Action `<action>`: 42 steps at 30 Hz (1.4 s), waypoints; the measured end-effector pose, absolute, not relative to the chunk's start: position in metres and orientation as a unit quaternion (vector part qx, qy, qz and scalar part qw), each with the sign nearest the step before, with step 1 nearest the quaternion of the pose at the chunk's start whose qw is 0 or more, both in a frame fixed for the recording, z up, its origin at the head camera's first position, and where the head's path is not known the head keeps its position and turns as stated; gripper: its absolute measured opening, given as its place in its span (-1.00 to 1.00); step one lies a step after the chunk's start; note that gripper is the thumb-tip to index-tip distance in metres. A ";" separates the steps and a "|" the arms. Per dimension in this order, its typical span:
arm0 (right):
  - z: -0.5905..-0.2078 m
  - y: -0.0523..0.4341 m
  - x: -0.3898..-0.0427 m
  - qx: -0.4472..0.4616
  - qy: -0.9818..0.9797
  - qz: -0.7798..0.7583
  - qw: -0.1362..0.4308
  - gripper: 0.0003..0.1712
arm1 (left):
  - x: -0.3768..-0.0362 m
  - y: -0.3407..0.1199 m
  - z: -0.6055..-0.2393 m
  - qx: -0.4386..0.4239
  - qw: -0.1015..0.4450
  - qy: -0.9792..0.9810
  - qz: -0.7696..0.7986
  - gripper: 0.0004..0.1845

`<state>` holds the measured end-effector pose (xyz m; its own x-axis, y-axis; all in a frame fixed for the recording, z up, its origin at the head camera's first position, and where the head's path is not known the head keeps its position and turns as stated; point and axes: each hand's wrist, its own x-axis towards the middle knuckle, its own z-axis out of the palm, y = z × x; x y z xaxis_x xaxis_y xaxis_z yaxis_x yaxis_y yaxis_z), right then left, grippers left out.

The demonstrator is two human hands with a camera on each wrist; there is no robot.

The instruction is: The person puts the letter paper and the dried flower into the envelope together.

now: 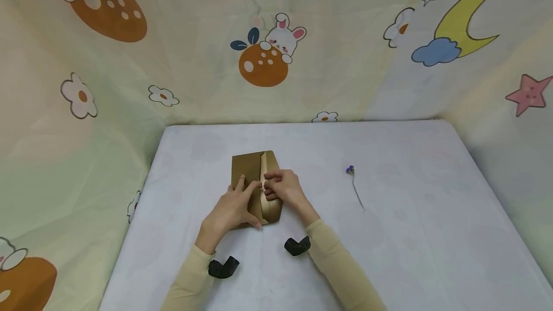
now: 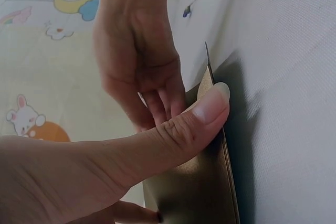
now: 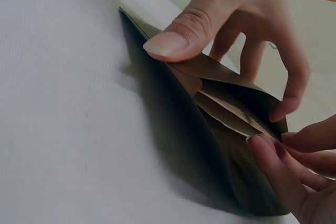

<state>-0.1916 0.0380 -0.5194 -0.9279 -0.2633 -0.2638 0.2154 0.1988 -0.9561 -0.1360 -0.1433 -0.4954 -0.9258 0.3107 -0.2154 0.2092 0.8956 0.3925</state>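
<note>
A gold envelope (image 1: 247, 166) lies on the white table, its flap (image 1: 273, 211) folded out to the right and its mouth gaping. My left hand (image 1: 232, 209) rests on the envelope with spread fingers. In the right wrist view its thumb (image 3: 170, 43) lies over the near edge, and its bent index fingertip touches the upper edge of the mouth. My right hand (image 1: 285, 188) pinches at the mouth between thumb and fingers. A thin paper edge (image 3: 231, 116) runs inside the mouth to that pinch; I cannot tell whether it is a separate sheet.
Right of the envelope lies a small purple flower (image 1: 350, 170) on a thin stem. Black wrist cameras, one (image 1: 223, 268) at the left cuff and another (image 1: 297, 246) at the right, hang close over the table. Behind the white table (image 1: 410, 157) hangs a printed cloth (image 1: 207, 52).
</note>
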 end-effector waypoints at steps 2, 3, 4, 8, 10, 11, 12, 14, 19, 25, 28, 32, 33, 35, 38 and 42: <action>-0.517 0.043 -0.191 -0.020 0.753 -0.635 0.173 -0.69 | -0.136 -0.143 -0.495 0.135 0.135 0.964 0.183 0.14; -0.516 0.045 -0.191 -0.020 0.753 -0.636 0.166 -0.69 | -0.137 -0.144 -0.495 0.136 0.133 0.964 0.183 0.14; -0.516 0.047 -0.191 -0.021 0.755 -0.636 0.157 -0.69 | -0.137 -0.144 -0.495 0.137 0.132 0.965 0.182 0.14; -0.514 0.057 -0.188 -0.025 0.765 -0.631 0.123 -0.69 | -0.137 -0.143 -0.495 0.141 0.128 0.964 0.183 0.13; -0.513 0.062 -0.185 -0.025 0.773 -0.624 0.111 -0.69 | -0.136 -0.143 -0.495 0.142 0.128 0.964 0.186 0.12; -0.513 0.065 -0.184 -0.025 0.776 -0.622 0.107 -0.70 | -0.136 -0.143 -0.495 0.142 0.129 0.964 0.186 0.12; -0.513 0.067 -0.183 -0.024 0.778 -0.620 0.104 -0.71 | -0.135 -0.144 -0.496 0.143 0.128 0.963 0.188 0.11; -0.512 0.074 -0.180 -0.020 0.783 -0.614 0.096 -0.72 | -0.134 -0.143 -0.496 0.144 0.126 0.963 0.190 0.11; -0.511 0.092 -0.179 -0.003 0.798 -0.598 0.072 -0.76 | -0.134 -0.143 -0.499 0.143 0.127 0.962 0.192 0.13; -0.509 0.119 -0.179 0.030 0.817 -0.574 0.047 -0.75 | -0.136 -0.144 -0.499 0.148 0.122 0.963 0.188 0.13; -0.511 0.129 -0.177 0.033 0.841 -0.540 0.027 -0.75 | -0.136 -0.145 -0.500 0.148 0.122 0.964 0.185 0.12; -0.513 0.141 -0.175 0.029 0.870 -0.492 -0.010 -0.77 | -0.135 -0.146 -0.498 0.145 0.122 0.964 0.185 0.13; -0.513 0.144 -0.175 0.029 0.874 -0.484 -0.016 -0.78 | -0.135 -0.147 -0.498 0.144 0.123 0.964 0.185 0.13; -0.514 0.152 -0.175 0.031 0.884 -0.465 -0.030 -0.78 | -0.135 -0.147 -0.498 0.144 0.123 0.964 0.186 0.13; -0.518 0.167 -0.175 0.034 0.902 -0.425 -0.063 -0.79 | -0.136 -0.147 -0.498 0.145 0.129 0.963 0.188 0.14; -0.522 0.188 -0.171 0.054 0.918 -0.377 -0.105 -0.78 | -0.135 -0.147 -0.499 0.144 0.129 0.961 0.196 0.13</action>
